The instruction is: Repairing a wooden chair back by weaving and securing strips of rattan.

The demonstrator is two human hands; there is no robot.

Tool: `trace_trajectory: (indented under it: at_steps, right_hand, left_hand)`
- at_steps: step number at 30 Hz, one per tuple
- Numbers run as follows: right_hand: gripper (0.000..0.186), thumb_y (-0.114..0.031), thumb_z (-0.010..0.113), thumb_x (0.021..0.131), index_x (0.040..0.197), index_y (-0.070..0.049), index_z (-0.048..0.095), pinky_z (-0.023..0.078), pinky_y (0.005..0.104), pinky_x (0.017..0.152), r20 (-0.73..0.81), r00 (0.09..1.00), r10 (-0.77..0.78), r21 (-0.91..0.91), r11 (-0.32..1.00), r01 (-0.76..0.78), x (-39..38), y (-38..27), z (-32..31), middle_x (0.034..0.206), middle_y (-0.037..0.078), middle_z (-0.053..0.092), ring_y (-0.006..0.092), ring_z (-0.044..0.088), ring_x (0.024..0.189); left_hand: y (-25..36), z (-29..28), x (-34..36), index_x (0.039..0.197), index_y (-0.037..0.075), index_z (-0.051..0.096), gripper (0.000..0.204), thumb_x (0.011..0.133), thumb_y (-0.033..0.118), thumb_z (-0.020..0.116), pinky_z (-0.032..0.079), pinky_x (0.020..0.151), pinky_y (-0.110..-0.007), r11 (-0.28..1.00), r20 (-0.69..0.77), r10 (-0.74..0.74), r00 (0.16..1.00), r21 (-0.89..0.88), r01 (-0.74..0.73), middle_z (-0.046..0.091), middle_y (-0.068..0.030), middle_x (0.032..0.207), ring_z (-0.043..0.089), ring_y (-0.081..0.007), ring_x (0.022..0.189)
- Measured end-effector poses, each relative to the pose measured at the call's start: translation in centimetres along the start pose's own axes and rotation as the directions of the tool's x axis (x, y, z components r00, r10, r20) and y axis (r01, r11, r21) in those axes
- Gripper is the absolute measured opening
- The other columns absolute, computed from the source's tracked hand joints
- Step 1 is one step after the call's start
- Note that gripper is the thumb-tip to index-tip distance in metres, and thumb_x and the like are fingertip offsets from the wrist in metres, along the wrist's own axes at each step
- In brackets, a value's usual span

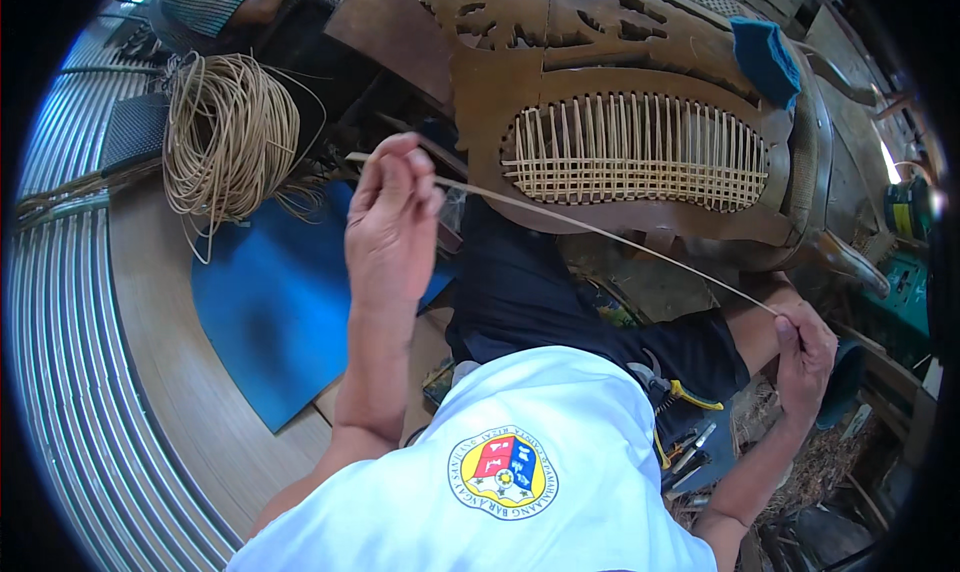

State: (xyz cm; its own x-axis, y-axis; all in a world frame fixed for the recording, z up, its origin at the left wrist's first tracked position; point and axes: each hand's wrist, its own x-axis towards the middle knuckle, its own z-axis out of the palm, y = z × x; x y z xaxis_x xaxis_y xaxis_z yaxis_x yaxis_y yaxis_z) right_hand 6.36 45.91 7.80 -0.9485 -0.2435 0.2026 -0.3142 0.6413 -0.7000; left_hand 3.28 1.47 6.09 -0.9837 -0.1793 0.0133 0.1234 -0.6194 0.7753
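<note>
Between left hand [393, 204] and right hand [806, 357], strand [600, 229]

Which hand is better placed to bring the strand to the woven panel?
Probably the left hand: it holds the pale strand left of the woven panel, roughly level with it in the picture, while the right hand holds the strand lower down.

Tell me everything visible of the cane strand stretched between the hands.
The cane strand is thin and pale tan, and looks like rattan. It runs almost straight and seems taut, slanting down from the raised left hand to the lower right hand, gripped at both. A short piece shows left of the left hand; the other end can't be made out. In this view it crosses the lower edge of the brown carved frame; whether they touch is unclear.
</note>
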Motion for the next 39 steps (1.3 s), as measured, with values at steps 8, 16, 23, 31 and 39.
trace_trajectory:
  at_steps: [8,16,23,31,39]
  right_hand:
    - [0.011,-0.009,0.068,0.098,0.097,0.001,0.066,0.039,0.0210,0.069,0.065,0.945,0.321,0.065,0.943,-0.325,3.4,4.5,2.1,0.081,-0.003,0.055,0.0052,0.046,0.075]
    - [0.014,-0.008,0.071,0.093,0.087,0.001,0.063,0.038,0.0269,0.065,-0.009,0.936,0.353,-0.120,0.928,-0.352,-1.0,5.9,-3.1,0.076,-0.003,0.050,0.0064,0.046,0.073]
    - [0.014,-0.015,0.077,0.091,0.089,-0.003,0.068,0.045,0.0220,0.074,-0.116,0.746,0.656,0.364,0.727,-0.583,-8.7,10.0,-7.5,0.086,-0.004,0.064,0.0044,0.054,0.080]
    - [0.008,-0.013,0.075,0.094,0.096,-0.008,0.069,0.044,0.0200,0.069,-0.181,0.586,0.790,0.849,0.427,-0.313,-16.0,13.7,-8.2,0.084,-0.004,0.064,0.0037,0.056,0.075]
    - [0.006,-0.009,0.073,0.095,0.097,-0.006,0.068,0.052,0.0225,0.069,-0.384,0.519,0.764,0.914,0.396,0.093,-18.5,16.0,-7.8,0.095,0.004,0.072,0.0088,0.064,0.077]
  left_hand:
    - [-4.2,-7.4,-1.5,0.122,0.002,0.065,0.023,0.102,0.012,0.061,0.060,0.074,-0.024,0.972,-0.398,-0.202,0.895,-0.194,0.133,0.068,-0.0085,0.100,0.066,-0.0145,0.084]
    - [-5.8,-5.0,0.7,0.121,-0.004,0.064,0.022,0.103,0.007,0.058,0.065,0.082,-0.033,0.914,-0.120,-0.234,0.965,-0.365,0.176,0.064,-0.0186,0.103,0.068,-0.0230,0.090]
    - [-8.6,1.4,5.1,0.114,0.004,0.066,0.019,0.103,0.019,0.062,0.064,0.080,-0.028,0.971,0.043,-0.235,0.971,-0.029,0.236,0.071,-0.0115,0.110,0.071,-0.0183,0.091]
    - [-12.0,5.6,4.8,0.102,0.002,0.062,0.008,0.100,0.009,0.066,0.064,0.076,-0.027,0.885,0.063,-0.096,0.993,0.463,0.056,0.072,-0.0131,0.103,0.071,-0.0149,0.083]
    - [-14.8,7.5,2.6,0.098,0.003,0.058,0.008,0.099,0.005,0.066,0.064,0.075,-0.029,0.821,-0.018,-0.250,0.968,0.526,0.222,0.072,-0.0137,0.100,0.072,-0.0157,0.082]
